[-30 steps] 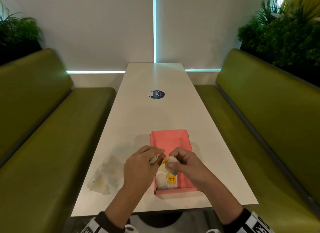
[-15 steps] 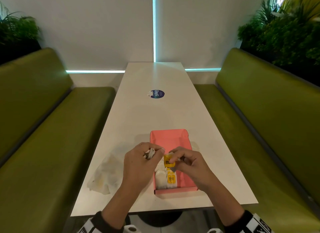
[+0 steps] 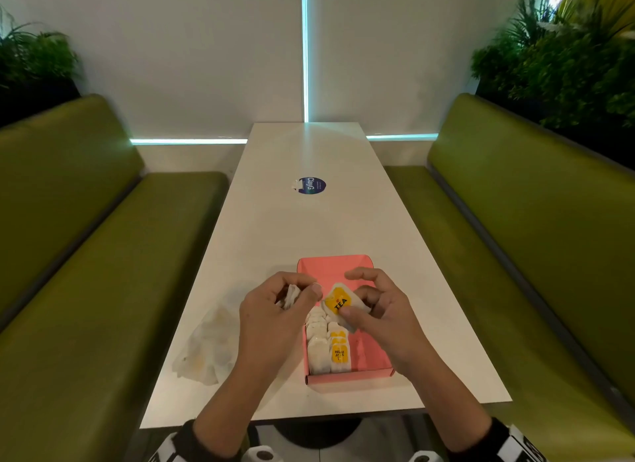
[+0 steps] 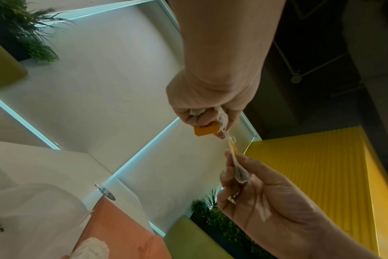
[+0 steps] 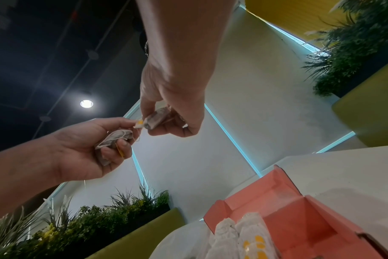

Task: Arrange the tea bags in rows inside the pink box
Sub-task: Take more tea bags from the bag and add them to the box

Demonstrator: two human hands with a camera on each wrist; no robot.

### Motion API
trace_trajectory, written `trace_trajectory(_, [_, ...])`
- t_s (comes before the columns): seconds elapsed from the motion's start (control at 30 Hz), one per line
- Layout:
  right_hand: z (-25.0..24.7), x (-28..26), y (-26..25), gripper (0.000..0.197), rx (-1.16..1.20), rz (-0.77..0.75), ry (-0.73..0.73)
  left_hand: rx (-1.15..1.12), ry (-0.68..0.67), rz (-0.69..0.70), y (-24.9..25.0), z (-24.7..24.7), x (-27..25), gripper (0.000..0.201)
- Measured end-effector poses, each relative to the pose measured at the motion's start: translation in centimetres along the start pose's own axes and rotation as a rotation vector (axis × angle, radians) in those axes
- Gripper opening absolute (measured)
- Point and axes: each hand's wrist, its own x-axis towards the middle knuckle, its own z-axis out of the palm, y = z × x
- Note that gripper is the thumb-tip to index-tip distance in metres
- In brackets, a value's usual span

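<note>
Head view: my right hand (image 3: 374, 310) pinches a tea bag (image 3: 343, 303), yellow "TEA" tag up, directly above the pink box (image 3: 374, 351). My left hand (image 3: 275, 310), just left of the box, curls round spare tea bags (image 3: 290, 295). Two rows (image 3: 326, 344) already fill the box's near-left part; I judge the open slot lies straight below my right hand, the nearer one.

Left wrist view: my left hand (image 4: 213, 98) grips bags and an orange tag (image 4: 205, 130); string links both hands.

Right wrist view: my right hand (image 5: 173, 98) holds the bag (image 5: 156, 120), long axis tilted, above the box (image 5: 299, 220).
</note>
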Motion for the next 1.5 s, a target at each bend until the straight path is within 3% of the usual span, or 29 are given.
trace_trajectory(0.17, [0.1, 0.2, 0.1, 0.021, -0.080, -0.012, 0.083, 0.036, 0.042, -0.039, -0.4, -0.2, 0.4, 0.017])
trace_trajectory(0.33, [0.4, 0.2, -0.2, 0.017, -0.036, -0.003, 0.047, 0.222, -0.028, -0.027, -0.8, -0.1, 0.4, 0.018])
trace_trajectory(0.5, [0.0, 0.3, -0.5, 0.018, -0.014, 0.005, 0.018, -0.184, -0.079, -0.137, 0.1, -0.4, 0.5, 0.013])
trace_trajectory(0.57, [-0.1, 0.2, -0.7, 0.018, -0.022, -0.001, -0.004, -0.241, -0.095, -0.131, 0.3, -0.5, 0.6, 0.015])
trace_trajectory(0.7, [-0.1, 0.2, -0.6, 0.021, -0.086, -0.022, -0.050, -0.147, -0.039, -0.002, 0.0, -0.3, 0.7, 0.017])
trace_trajectory(0.83, [-0.2, 0.2, -0.4, 0.022, -0.166, -0.027, -0.070, 0.382, 0.025, 0.387, -1.3, -0.5, 1.0, 0.031])
trace_trajectory(0.9, [-0.4, 0.2, -0.5, 0.025, -0.186, -0.029, -0.061, 0.521, -0.036, 0.472, -2.0, -0.8, 1.2, 0.035])
trace_trajectory(1.0, [-0.5, 0.3, -0.7, 0.025, -0.178, -0.030, -0.035, 0.524, -0.172, 0.355, -2.2, -0.9, 1.3, 0.036])
trace_trajectory(1.1, [-0.4, 0.4, -0.4, 0.027, -0.180, -0.036, -0.023, 0.473, -0.276, 0.162, -1.5, -0.6, 1.0, 0.024])
trace_trajectory(1.2, [-0.1, 0.5, 0.0, 0.028, -0.147, -0.049, 0.008, 0.262, -0.281, -0.026, -1.4, -0.1, 0.6, 0.021])
trace_trajectory(1.3, [0.2, 0.6, 0.7, 0.009, -0.062, -0.063, 0.101, 0.078, -0.283, -0.133, -1.5, 0.5, 0.4, 0.012])
trace_trajectory(1.5, [0.9, 0.8, 1.3, 0.011, -0.053, -0.061, 0.240, -0.029, -0.279, -0.298, -2.0, 1.5, 0.2, 0.012])
